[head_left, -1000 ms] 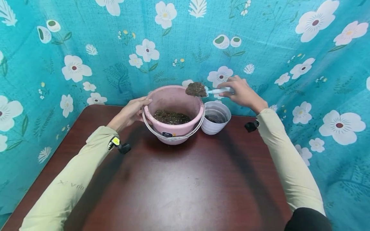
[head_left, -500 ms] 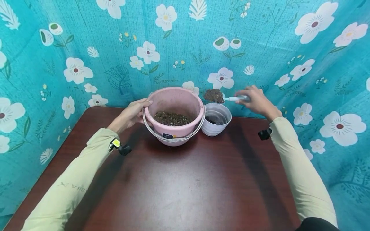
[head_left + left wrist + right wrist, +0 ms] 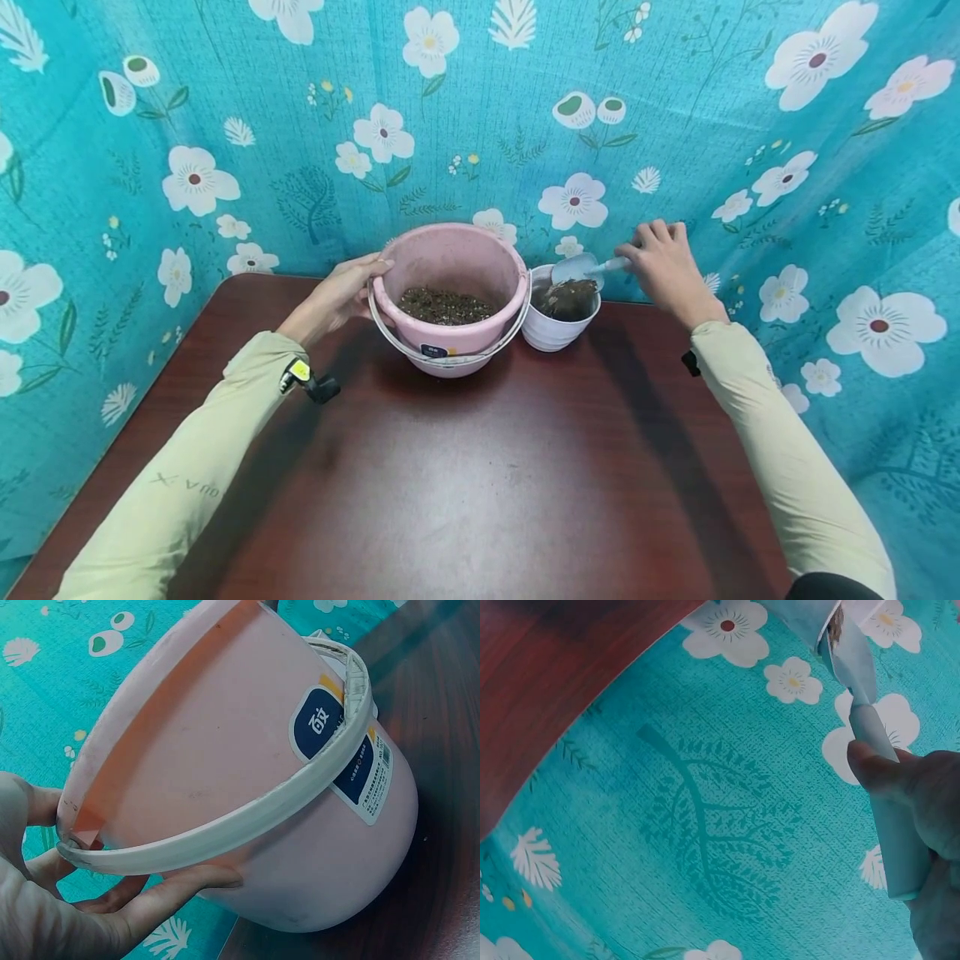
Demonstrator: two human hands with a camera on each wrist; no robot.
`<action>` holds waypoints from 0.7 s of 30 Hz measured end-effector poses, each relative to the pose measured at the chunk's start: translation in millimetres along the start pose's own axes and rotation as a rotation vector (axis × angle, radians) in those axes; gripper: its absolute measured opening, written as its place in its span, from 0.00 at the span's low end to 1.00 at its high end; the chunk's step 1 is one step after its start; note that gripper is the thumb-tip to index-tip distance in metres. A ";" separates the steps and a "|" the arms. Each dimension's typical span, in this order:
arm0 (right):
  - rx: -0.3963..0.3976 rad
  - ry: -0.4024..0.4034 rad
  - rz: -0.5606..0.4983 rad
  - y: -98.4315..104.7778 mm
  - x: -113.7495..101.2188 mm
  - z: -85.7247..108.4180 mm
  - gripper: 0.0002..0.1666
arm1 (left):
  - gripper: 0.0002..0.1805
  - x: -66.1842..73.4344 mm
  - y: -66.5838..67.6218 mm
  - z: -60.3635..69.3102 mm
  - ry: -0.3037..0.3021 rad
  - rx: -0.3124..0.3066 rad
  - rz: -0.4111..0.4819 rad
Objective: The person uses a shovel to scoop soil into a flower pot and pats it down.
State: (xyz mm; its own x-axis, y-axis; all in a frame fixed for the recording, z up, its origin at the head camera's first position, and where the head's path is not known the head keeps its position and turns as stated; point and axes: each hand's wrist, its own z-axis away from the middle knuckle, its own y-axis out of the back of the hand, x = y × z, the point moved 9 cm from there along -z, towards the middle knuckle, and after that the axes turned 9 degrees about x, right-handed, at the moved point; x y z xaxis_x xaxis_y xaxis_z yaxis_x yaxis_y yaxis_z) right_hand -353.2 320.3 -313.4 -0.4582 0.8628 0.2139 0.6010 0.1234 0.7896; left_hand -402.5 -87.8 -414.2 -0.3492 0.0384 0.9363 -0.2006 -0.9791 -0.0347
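Note:
A pink bucket (image 3: 510,310) with dark soil (image 3: 446,307) in it stands at the back of the table. Its white handle (image 3: 225,838) hangs down across the front. My left hand (image 3: 339,293) grips the bucket's left rim; in the left wrist view the fingers lie around the rim and handle end. My right hand (image 3: 666,271) holds a light blue trowel (image 3: 889,810) by its handle. The trowel's blade (image 3: 573,268) is tipped over the white flowerpot (image 3: 555,335), and soil is sliding off it into the pot. The pot stands close against the bucket's right side.
The dark red-brown table (image 3: 465,483) stretches in front of the bucket and pot. A turquoise flowered cloth (image 3: 480,108) hangs right behind them and along both sides.
My right hand has carried the loaded trowel rightward from above the bucket to the pot, then lowered and tilted it so the soil spills. The left hand and bucket stay put.

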 end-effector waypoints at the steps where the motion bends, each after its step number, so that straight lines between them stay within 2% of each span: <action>1: 0.014 0.009 0.016 1.3 -0.9 -0.5 0.11 | 0.33 0.5 -0.3 0.4 0.000 -0.002 0.001; 9: 0.123 0.036 0.075 13.9 -7.6 -5.0 0.08 | 0.33 1.2 -1.2 -0.2 0.003 -0.005 0.013; 16: 0.319 -0.060 0.030 36.5 -10.7 -14.2 0.10 | 0.32 3.7 -1.3 -0.3 -0.011 0.013 -0.003; 21: 0.373 -0.082 0.027 47.7 -26.5 -29.6 0.11 | 0.33 2.5 -1.0 0.3 0.001 0.011 -0.015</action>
State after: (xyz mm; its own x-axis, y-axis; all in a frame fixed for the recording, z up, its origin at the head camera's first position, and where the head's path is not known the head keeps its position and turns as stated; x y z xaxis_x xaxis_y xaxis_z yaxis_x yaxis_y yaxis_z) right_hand -331.7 288.8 -264.4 -0.3939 0.9027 0.1732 0.8161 0.2568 0.5177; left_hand -402.9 -86.7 -411.7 -0.3469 0.0531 0.9364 -0.1956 -0.9805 -0.0168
